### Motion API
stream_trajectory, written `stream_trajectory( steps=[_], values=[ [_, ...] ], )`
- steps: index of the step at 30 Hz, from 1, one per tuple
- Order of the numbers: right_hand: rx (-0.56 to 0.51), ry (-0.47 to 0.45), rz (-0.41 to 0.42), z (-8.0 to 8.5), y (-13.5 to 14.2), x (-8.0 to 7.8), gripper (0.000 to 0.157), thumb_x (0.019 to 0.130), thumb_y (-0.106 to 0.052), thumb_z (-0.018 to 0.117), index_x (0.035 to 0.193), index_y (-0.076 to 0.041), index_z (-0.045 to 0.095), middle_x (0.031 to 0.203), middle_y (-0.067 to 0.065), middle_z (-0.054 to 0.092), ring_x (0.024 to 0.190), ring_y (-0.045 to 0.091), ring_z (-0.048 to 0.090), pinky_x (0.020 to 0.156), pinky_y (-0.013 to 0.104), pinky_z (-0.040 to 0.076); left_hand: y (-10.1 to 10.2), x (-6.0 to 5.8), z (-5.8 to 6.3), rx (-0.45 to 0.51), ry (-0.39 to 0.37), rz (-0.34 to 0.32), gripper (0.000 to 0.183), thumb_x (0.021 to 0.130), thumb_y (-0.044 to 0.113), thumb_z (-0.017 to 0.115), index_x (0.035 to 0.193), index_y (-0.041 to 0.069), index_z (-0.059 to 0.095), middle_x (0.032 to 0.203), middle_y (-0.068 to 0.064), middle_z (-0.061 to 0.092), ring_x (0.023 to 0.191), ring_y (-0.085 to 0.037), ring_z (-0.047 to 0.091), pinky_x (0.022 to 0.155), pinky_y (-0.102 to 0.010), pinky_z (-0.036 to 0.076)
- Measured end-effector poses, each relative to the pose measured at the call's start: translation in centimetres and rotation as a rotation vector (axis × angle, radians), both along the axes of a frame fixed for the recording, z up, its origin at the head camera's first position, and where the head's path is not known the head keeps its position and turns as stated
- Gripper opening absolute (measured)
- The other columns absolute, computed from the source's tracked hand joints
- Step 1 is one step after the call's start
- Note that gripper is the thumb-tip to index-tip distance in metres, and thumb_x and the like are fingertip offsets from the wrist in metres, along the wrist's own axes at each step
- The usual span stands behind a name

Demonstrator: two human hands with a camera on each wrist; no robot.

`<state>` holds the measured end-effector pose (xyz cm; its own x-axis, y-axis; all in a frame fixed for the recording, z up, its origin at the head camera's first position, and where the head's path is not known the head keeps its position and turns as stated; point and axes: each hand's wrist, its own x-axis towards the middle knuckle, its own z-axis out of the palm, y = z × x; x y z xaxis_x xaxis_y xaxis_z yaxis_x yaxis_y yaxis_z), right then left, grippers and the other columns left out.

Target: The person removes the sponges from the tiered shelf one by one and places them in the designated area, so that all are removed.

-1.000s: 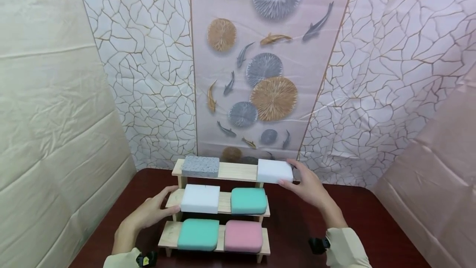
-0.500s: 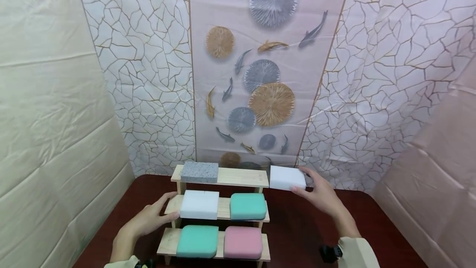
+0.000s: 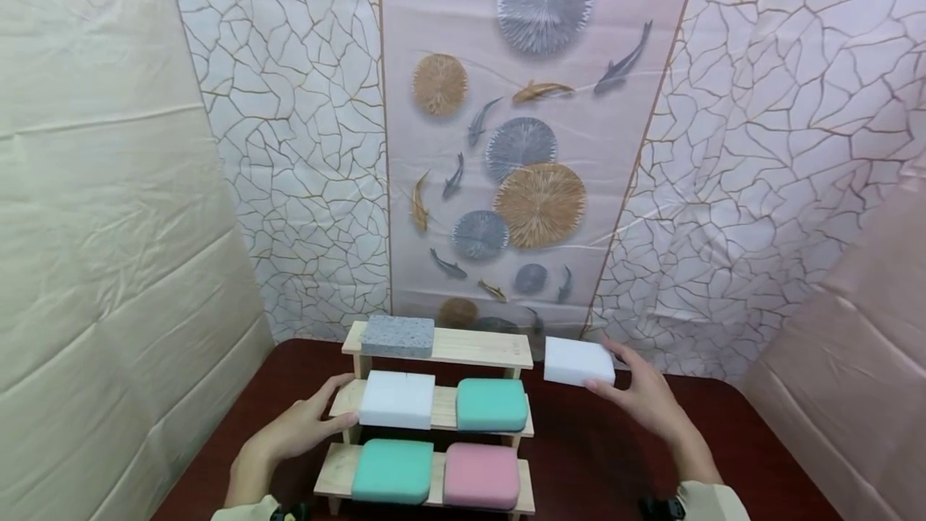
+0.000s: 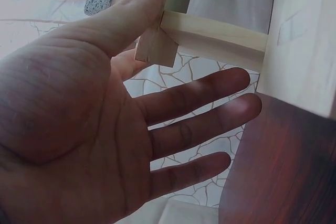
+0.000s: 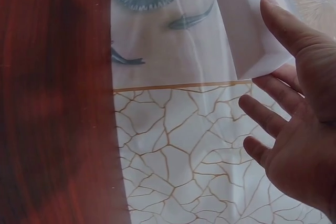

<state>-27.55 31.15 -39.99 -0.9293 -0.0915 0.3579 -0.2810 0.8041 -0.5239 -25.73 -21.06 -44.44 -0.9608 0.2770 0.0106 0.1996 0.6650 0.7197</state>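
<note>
My right hand (image 3: 647, 396) pinches a white sponge block (image 3: 577, 360) between thumb and index finger, off the right end of the wooden rack's top shelf (image 3: 477, 346). In the right wrist view the other fingers (image 5: 262, 116) are extended away from the block. My left hand (image 3: 292, 424) is beside the middle shelf, its thumb tip right at the left edge of a second white sponge block (image 3: 398, 399). The left index fingertip is just left of that block, and the other fingers (image 4: 197, 129) are straight in the left wrist view.
A speckled grey block (image 3: 398, 336) sits on the top shelf. One teal sponge (image 3: 492, 404) lies on the middle shelf; another teal sponge (image 3: 393, 470) and a pink sponge (image 3: 481, 475) lie on the bottom one. The rack stands on a dark red table (image 3: 593, 457) before patterned cloth.
My right hand has carried the white sponge block off the top shelf's right end, outward to the right. The left hand keeps its place beside the middle shelf.
</note>
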Motion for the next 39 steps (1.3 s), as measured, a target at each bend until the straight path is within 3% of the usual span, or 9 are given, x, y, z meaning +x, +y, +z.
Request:
stream_trajectory(
  steps=[13,24,39],
  values=[
    [-0.034,-0.068,-0.017,-3.8,-0.3,0.1,0.081,0.081,-0.040,0.084,0.144,-0.003,0.048,0.141,0.027,0.051,0.127,0.047,0.050,0.099,0.061,0.040,-0.1,0.1,-0.2,0.018,-0.025,-0.015,0.071,0.095,0.045,0.067,0.152,0.018,0.033,0.140,-0.025,0.051,0.117,-0.040,0.057,0.091,-0.063,0.044],
    [-0.038,-0.116,-0.005,-5.6,0.3,0.1,0.080,0.081,-0.039,0.084,0.144,-0.006,0.049,0.142,0.026,0.052,0.124,0.045,0.052,0.095,0.059,0.043,0.0,-0.2,-0.3,0.051,-0.040,-0.025,0.071,0.095,0.047,0.067,0.152,0.021,0.033,0.141,-0.022,0.052,0.116,-0.034,0.058,0.094,-0.060,0.044],
    [-0.037,-0.215,0.017,-8.6,1.4,0.4,0.082,0.079,-0.041,0.085,0.144,-0.006,0.050,0.141,0.025,0.053,0.126,0.042,0.051,0.099,0.058,0.041,0.1,-0.4,-0.5,0.066,-0.067,-0.022,0.072,0.095,0.046,0.066,0.152,0.020,0.032,0.142,-0.024,0.050,0.116,-0.037,0.058,0.093,-0.064,0.043]
  ],
)
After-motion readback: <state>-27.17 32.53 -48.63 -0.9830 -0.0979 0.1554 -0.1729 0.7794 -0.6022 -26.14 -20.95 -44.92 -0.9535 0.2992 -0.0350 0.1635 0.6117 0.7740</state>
